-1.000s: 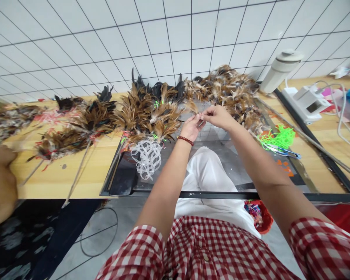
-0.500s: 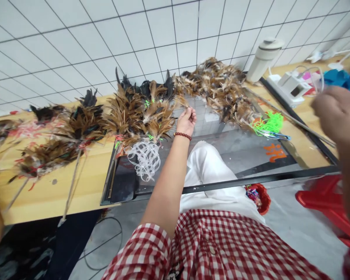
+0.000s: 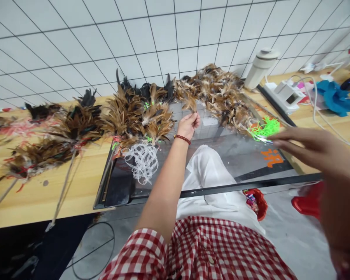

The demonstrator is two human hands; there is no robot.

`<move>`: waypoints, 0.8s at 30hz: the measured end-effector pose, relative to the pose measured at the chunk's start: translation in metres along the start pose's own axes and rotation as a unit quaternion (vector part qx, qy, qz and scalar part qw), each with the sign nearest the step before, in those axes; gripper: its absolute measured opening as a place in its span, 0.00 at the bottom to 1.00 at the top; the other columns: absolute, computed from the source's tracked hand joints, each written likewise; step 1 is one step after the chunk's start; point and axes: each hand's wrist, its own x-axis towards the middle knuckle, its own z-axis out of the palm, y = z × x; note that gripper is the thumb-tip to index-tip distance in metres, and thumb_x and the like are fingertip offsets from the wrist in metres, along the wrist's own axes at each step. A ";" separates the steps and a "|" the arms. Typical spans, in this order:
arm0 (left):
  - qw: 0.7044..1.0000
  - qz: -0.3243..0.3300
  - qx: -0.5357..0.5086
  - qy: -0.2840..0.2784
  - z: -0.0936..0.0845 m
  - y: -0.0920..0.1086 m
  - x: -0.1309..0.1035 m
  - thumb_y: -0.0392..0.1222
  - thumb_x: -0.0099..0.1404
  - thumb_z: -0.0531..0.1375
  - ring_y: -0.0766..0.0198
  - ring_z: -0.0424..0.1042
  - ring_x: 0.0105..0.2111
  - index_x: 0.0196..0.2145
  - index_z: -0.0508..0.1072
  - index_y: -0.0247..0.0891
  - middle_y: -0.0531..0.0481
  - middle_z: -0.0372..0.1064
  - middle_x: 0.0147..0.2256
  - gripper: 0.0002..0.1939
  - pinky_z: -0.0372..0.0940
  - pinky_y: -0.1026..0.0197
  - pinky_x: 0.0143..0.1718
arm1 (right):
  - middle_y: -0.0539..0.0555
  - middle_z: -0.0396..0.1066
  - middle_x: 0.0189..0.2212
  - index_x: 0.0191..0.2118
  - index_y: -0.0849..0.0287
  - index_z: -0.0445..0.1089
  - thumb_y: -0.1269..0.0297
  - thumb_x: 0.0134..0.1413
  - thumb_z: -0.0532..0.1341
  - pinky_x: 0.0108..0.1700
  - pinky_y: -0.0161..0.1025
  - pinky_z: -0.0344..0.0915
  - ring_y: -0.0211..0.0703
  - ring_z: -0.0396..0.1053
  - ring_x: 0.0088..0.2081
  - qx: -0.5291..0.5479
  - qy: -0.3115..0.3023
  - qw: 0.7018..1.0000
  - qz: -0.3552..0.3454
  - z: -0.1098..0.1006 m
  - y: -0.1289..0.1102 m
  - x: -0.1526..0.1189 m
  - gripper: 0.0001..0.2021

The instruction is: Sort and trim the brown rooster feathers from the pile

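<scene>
My left hand [image 3: 189, 125] is pinched shut on a small bunch of brown feathers [image 3: 190, 102], above the dark glass panel [image 3: 221, 149]. Over at the right, my right hand [image 3: 305, 146] reaches to the scissors [image 3: 264, 139], its fingertips at their blue handle; the grip is too blurred to make out. Bright green strings [image 3: 266, 127] lie beside the scissors. Loose brown feathers [image 3: 218, 89] are heaped behind the panel. Tied feather bunches [image 3: 125, 111] stand left of my left hand, with a tangle of clear strips [image 3: 143, 161] in front.
A phone [image 3: 119, 182] lies at the panel's left edge. A white bottle [image 3: 261, 68], a charger [image 3: 287, 95] with cables and blue cloth [image 3: 335, 96] are at the right rear. Feathered sticks [image 3: 64, 186] lie at the left. The tiled wall [image 3: 163, 35] stands behind.
My right hand has come down and left to the scissors. My left hand has shifted slightly down, and its feathers now point upward. The view has shifted a little.
</scene>
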 end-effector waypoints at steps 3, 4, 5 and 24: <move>1.000 -0.002 0.015 -0.012 0.000 0.003 -0.003 0.29 0.70 0.62 0.78 0.68 0.20 0.30 0.75 0.32 0.57 0.72 0.21 0.10 0.63 0.72 0.26 | 0.53 0.79 0.31 0.41 0.49 0.84 0.40 0.55 0.70 0.39 0.46 0.72 0.46 0.75 0.34 0.186 -0.076 0.973 0.112 0.036 0.002 0.057 0.19; 1.000 -0.005 0.022 -0.019 0.001 0.003 -0.004 0.29 0.70 0.63 0.78 0.68 0.19 0.30 0.75 0.32 0.57 0.71 0.21 0.09 0.63 0.72 0.25 | 0.52 0.77 0.29 0.41 0.53 0.83 0.42 0.51 0.73 0.36 0.43 0.70 0.42 0.70 0.30 0.239 -0.090 0.957 0.139 0.058 0.006 0.083 0.20; 0.999 -0.011 0.028 -0.026 0.000 0.004 -0.005 0.29 0.69 0.64 0.78 0.67 0.19 0.30 0.75 0.32 0.57 0.71 0.21 0.08 0.62 0.72 0.24 | 0.51 0.75 0.28 0.40 0.56 0.82 0.45 0.45 0.77 0.34 0.39 0.67 0.37 0.66 0.28 0.298 -0.105 0.934 0.165 0.081 0.011 0.107 0.22; 0.983 -0.075 0.118 -0.123 -0.001 -0.004 -0.005 0.30 0.74 0.57 0.69 0.79 0.27 0.32 0.79 0.28 0.47 0.79 0.27 0.14 0.72 0.64 0.37 | 0.49 0.68 0.16 0.16 0.60 0.72 0.48 0.23 0.82 0.29 0.37 0.59 0.34 0.62 0.23 0.405 -0.071 0.899 0.154 0.153 0.025 0.156 0.24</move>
